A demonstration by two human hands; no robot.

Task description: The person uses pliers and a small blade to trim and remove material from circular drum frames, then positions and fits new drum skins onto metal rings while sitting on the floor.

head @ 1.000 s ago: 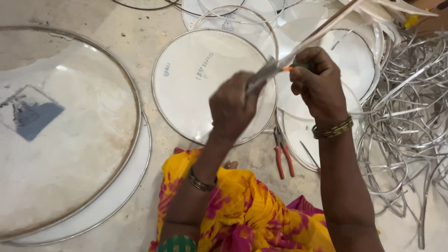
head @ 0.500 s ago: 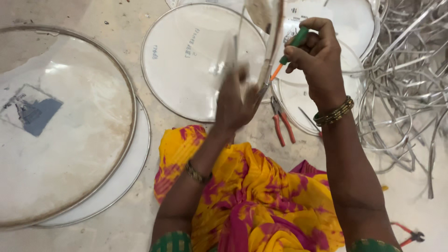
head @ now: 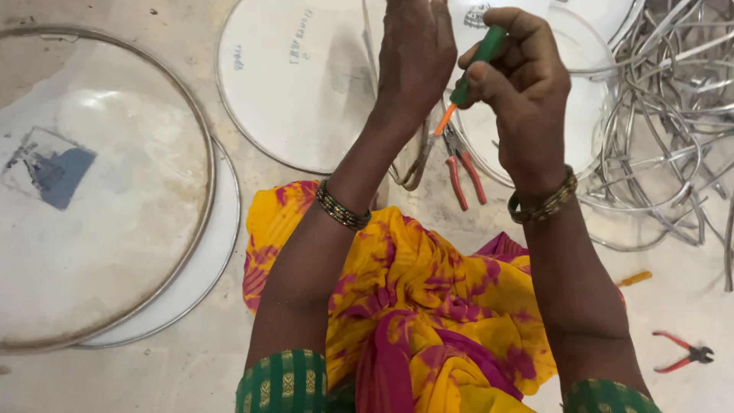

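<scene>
Right hand (head: 520,84) gripped green screwdriver (head: 472,69); left hand (head: 417,53) closed on clear-skinned hoop (head: 375,46), upright over lap. Step judged: working hoop rim. Next needs steady tip. Pliers (head: 462,172) on floor.

Green-handled screwdriver (head: 472,70), tilted, orange-necked

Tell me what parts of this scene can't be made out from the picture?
- Left hand: fingertips and whatever they pinch are cut off by the top edge of the head view.
- Screwdriver: handle mostly wrapped by the right hand; the tip is too small to tell what it touches.
- Red pliers: jaws partly behind the left wrist.
- Metal rings: too tangled to count, cut by the right edge.
</scene>
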